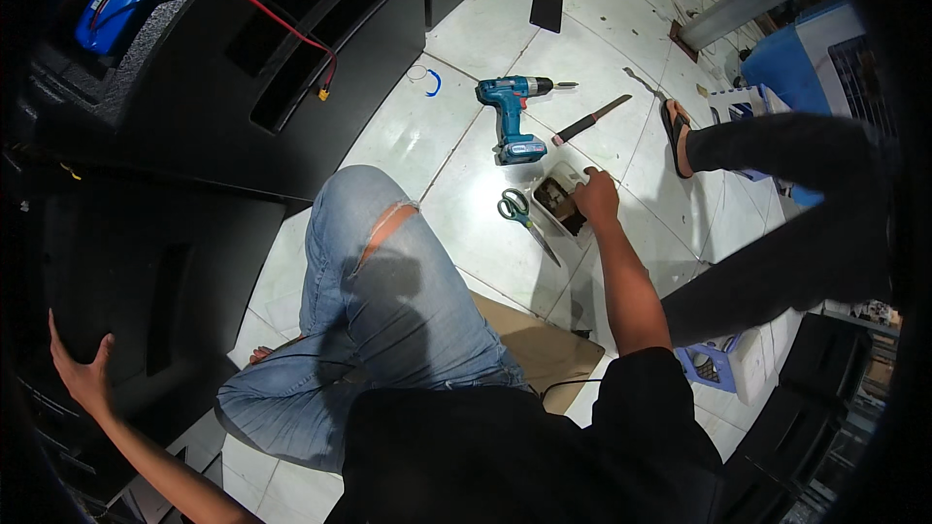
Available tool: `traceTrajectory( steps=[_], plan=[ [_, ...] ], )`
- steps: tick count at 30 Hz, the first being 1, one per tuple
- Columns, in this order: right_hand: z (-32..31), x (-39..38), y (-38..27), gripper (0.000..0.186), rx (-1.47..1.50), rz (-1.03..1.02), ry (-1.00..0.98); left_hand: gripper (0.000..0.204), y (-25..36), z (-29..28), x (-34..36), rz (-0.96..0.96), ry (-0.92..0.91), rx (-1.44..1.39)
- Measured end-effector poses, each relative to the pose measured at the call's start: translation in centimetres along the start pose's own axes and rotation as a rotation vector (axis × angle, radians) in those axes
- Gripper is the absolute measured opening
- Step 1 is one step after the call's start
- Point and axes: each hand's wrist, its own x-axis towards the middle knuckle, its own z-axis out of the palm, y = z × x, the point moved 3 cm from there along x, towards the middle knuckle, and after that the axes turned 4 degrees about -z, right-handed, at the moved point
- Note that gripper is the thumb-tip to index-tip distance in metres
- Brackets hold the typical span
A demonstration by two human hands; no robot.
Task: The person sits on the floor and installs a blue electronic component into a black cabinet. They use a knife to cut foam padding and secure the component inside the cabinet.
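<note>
My left hand [85,371] is open, thumb and fingers spread, against the side of a black cabinet [126,272]. At the right, my right hand [596,198] is over a small white container [550,196] with dark small contents. Its fingers curl down at the container's edge; their tips are hidden, and I cannot make out what they hold. Scissors [525,220] with dark green handles lie just left of the container. A teal cordless drill [507,116] with a bit fitted lies beyond it. Near the drill is a knife [592,119] with a dark handle.
Another person's leg [777,150] in dark trousers, with a sandalled foot, stands at the right. A blue battery pack [115,10] with red and black wires rests on another black cabinet. A black flat rectangle [547,6] and a blue strip [433,84] lie on the tiles.
</note>
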Motion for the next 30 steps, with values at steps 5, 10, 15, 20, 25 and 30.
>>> traceTrajectory(
  steps=[5,10,15,20,25,30],
  plan=[
    [-2.7,-1.0,-2.7,0.042,-0.131,0.117,-0.135,0.100,0.6,-0.7,-0.2,-0.058,-0.016,0.039],
    [0.5,1.0,1.4,0.041,-0.149,0.034,-0.273,0.103,0.8,-0.5,-0.1,-0.080,-0.019,0.020],
    [-1.6,4.7,4.2,0.035,-0.188,0.062,-0.051,0.108,1.4,-1.0,-0.3,-0.127,-0.032,-0.021],
    [-3.3,4.5,-1.1,0.036,-0.392,-0.258,0.296,0.109,2.1,-1.4,-0.3,-0.146,-0.035,-0.047],
    [1.5,-1.2,-9.7,0.054,-0.021,-0.359,-0.238,0.108,2.8,-1.5,-0.1,-0.142,-0.023,-0.073],
    [9.2,-3.7,-8.7,0.087,-0.095,-0.442,-0.275,0.110,1.8,-0.5,0.0,-0.099,-0.023,-0.034]
  ],
)
